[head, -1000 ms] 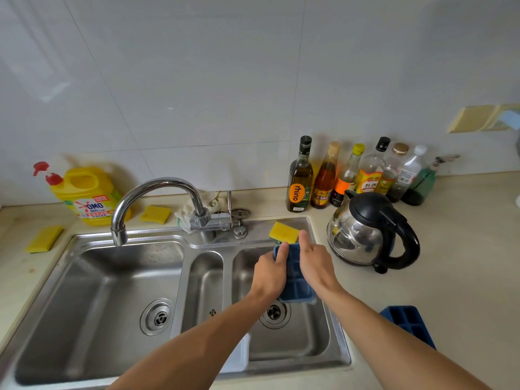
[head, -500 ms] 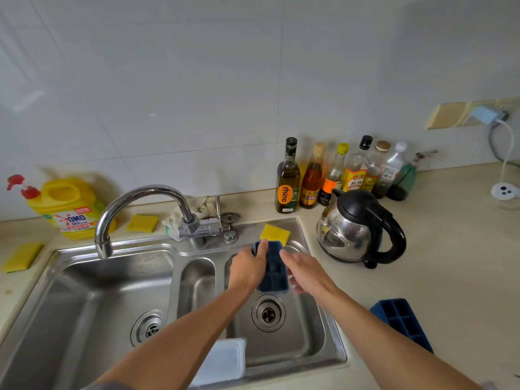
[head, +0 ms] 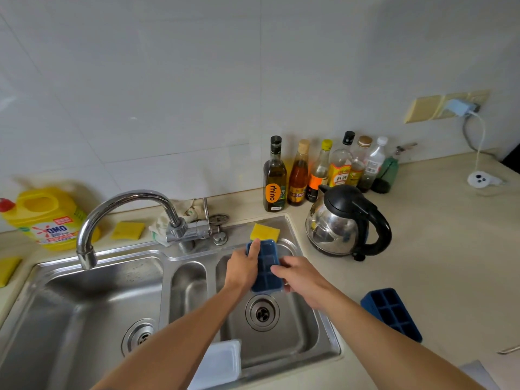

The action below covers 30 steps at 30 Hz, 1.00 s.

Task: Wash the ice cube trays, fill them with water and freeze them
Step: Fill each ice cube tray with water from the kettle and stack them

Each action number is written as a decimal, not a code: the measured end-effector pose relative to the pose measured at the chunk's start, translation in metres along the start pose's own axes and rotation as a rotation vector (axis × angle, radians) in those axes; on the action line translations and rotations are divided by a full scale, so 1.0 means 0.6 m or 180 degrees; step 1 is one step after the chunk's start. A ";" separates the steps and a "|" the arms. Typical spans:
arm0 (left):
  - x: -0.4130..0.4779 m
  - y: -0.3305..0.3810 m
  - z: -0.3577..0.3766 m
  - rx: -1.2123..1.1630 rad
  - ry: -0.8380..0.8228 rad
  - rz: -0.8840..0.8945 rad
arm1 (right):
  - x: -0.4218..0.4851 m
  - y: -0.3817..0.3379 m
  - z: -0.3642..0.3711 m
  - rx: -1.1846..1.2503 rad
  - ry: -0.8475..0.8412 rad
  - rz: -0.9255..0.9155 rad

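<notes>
Head view: a dark blue plastic ice cube tray (head: pixel 267 266), cells up, is held over the right basin of the stainless steel double sink (head: pixel 333 347), its long side running from 6 to 12 o'clock. The left hand (head: pixel 243 270) grips its left edge, with the forefinger stretched straight toward the far corner; the other fingers are hidden under it. The right hand (head: pixel 302 278) pinches the near right edge, fingers curled together over the cells.

From the held tray, a yellow rectangular sponge (head: pixel 265 232) lies at 12 o'clock on the sink's back ledge, just beside the tray's far end. A steel kettle with a black lid and handle (head: pixel 347 220) stands at 2 o'clock. A second dark blue ice cube tray (head: pixel 391 313) lies on the beige counter (head: pixel 439 249) at 4 o'clock, well apart. A curved chrome tap (head: pixel 126 209) arches at 9 o'clock over the left basin.
</notes>
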State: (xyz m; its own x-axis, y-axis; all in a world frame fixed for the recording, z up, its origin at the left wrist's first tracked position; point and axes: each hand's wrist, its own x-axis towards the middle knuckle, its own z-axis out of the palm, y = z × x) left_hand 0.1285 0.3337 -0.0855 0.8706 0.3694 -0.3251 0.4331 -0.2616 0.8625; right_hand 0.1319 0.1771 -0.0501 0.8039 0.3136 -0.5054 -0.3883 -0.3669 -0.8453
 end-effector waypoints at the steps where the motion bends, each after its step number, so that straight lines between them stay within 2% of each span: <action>1: -0.001 0.000 0.005 -0.0081 0.0012 -0.0050 | -0.001 0.001 -0.005 -0.0028 0.0018 -0.0008; 8: -0.014 0.039 0.069 -0.0571 0.0078 -0.0773 | -0.012 0.012 -0.078 -0.0008 0.0092 -0.0116; 15: -0.092 0.120 0.181 -0.0810 -0.0067 -0.0921 | -0.059 0.045 -0.224 -0.0193 -0.0052 -0.0387; 20: -0.135 0.138 0.272 -0.0452 -0.0064 -0.0881 | -0.088 0.096 -0.356 0.0175 0.0146 -0.0351; 26: -0.177 0.099 0.351 0.0654 -0.0165 -0.0761 | -0.089 0.185 -0.493 0.0015 0.0574 -0.0155; 30: -0.206 0.089 0.373 0.0799 -0.0376 -0.0916 | -0.071 0.247 -0.533 -0.0185 0.0885 0.0185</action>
State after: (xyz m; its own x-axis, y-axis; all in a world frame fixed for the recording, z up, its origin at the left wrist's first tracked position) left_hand 0.0965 0.0744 -0.0860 0.7198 0.3582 -0.5947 0.6942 -0.3776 0.6128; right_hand 0.1841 -0.1708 -0.0986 0.8767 0.0415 -0.4792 -0.4174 -0.4293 -0.8009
